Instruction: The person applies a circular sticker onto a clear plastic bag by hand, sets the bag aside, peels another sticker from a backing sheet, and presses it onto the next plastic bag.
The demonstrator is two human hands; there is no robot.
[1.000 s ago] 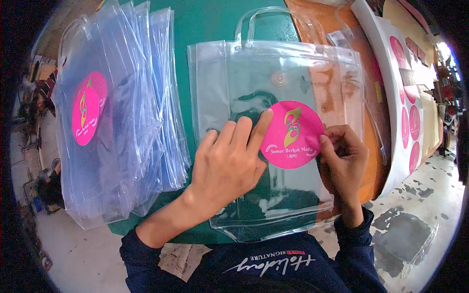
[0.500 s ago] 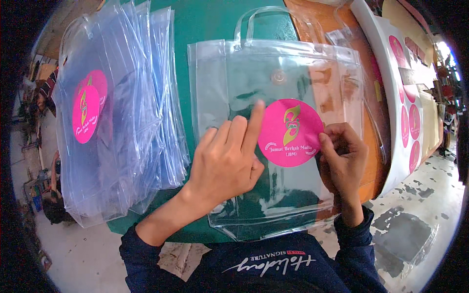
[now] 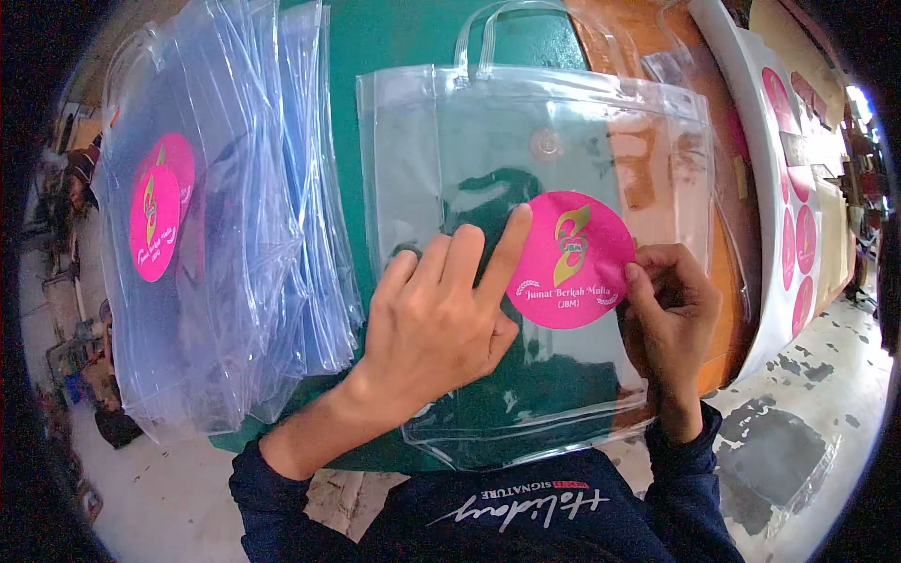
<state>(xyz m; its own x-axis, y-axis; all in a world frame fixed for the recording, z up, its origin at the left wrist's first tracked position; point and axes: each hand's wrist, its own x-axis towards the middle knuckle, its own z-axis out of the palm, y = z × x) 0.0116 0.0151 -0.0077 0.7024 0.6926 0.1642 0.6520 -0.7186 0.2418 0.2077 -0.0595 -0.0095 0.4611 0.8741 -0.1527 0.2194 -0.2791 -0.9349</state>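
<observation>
A clear plastic tote bag (image 3: pixel 488 117) lies flat in front of me, its handle pointing away. On its middle is a round pink sticker (image 3: pixel 554 314) with a green and yellow leaf-like emblem. My right hand (image 3: pixel 678 300) pinches the sticker's right edge between thumb and index finger. My left hand (image 3: pixel 432 324) lies over the bag, index finger stretched out and its tip at the sticker's upper left edge. Its other fingers are slightly bent, with nothing held in them. Whether the sticker's underside is stuck to the bag, I cannot tell.
At the left stands a thick pile of clear bags (image 3: pixel 225 281), a pink sticker (image 3: pixel 155 220) on the nearest. A white sheet of pink stickers (image 3: pixel 765 188) hangs along the table's right side. The table top is green (image 3: pixel 375 38) and brown (image 3: pixel 727 352).
My left index finger has moved right and slightly toward me, onto the sticker's upper left edge. My right hand keeps its pinch. The whole view has shifted slightly.
</observation>
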